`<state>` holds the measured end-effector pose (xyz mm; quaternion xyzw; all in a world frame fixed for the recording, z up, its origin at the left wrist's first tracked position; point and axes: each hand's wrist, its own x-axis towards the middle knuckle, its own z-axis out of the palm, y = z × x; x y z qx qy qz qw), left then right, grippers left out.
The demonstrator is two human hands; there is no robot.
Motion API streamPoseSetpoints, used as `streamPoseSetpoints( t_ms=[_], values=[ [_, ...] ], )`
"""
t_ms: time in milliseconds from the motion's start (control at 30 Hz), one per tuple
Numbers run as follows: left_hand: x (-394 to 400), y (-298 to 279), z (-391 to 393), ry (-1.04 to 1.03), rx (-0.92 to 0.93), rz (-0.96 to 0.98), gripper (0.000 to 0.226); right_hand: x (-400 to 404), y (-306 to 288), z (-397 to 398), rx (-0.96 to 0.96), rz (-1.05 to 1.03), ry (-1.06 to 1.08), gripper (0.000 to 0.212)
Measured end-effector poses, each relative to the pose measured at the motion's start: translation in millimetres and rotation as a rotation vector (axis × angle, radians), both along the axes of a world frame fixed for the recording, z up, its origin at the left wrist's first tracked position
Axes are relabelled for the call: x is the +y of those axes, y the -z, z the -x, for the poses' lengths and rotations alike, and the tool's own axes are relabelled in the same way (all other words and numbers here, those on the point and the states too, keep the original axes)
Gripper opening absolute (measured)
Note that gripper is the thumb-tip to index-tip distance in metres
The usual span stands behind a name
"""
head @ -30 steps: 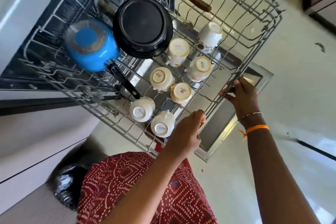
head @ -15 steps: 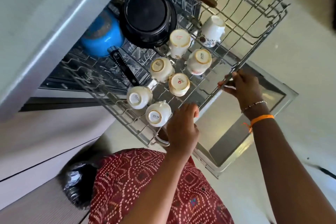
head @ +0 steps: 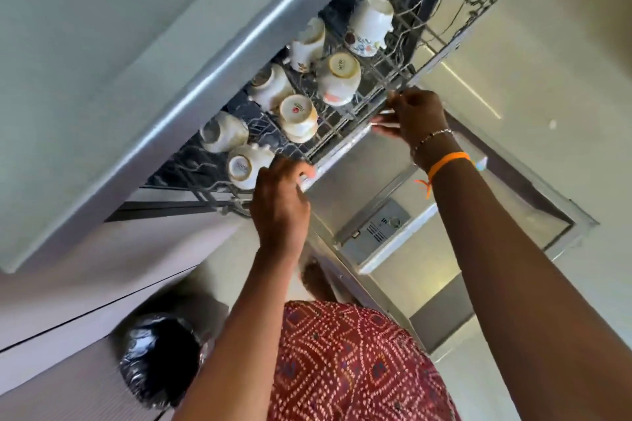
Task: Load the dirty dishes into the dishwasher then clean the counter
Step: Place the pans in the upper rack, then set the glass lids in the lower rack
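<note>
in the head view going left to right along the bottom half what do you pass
black bag → left hand → detergent dispenser on the open dishwasher door → orange wristband on the right arm, whose right hand holds the rack edge

Pale glossy floor (head: pixel 547 44), bright light streak across it; grey-edged table (head: pixel 154 79) overhead at left; light cabinet fronts (head: pixel 68 301) below; black bag (head: pixel 160 359) beside them.

White cups (head: pixel 337 79), orange wristband (head: pixel 444 162)
</note>
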<state>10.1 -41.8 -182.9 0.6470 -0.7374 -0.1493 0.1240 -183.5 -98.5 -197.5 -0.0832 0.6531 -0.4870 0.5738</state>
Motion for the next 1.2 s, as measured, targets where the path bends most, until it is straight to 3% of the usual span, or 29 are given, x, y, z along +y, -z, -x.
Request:
streamPoseSetpoints(
  t_ms=[133, 500, 767, 867, 933, 1000, 1067, 1200],
  values=[
    [-20, 3, -12, 0.052, -0.02, 0.008, 0.032, -24, 1, -16, 0.007, -0.043, 0.054, 0.031],
    [-76, -1, -18, -0.1, 0.024, 0.017, 0.021, -97, -5, -30, 0.016, -0.028, 0.007, 0.033],
    [-74, 8, -6, -0.189, 0.01, 0.105, 0.022, -84, 10, -11, 0.061, 0.05, -0.132, 0.022],
    [-66, 24, -3, -0.053, 0.004, 0.192, 0.029, -63, 42, -10, 0.134, 0.208, 0.006, 0.015],
    [-52, 43, -4, 0.102, 0.014, 0.173, 0.027, -42, 79, -18, 0.278, 0.191, 0.044, 0.016],
    [-34, 67, -4, 0.164, 0.02, 0.075, 0.024, -22, 119, -28, 0.589, 0.1, -0.194, 0.02],
    [-22, 94, -7, 0.137, 0.023, -0.043, 0.022, -11, 153, -37, 0.88, 0.072, -0.602, 0.032],
    [-18, 142, -15, 0.047, 0.068, -0.207, 0.021, -38, 188, -56, 1.135, 0.116, -1.209, 0.062]
  ],
)
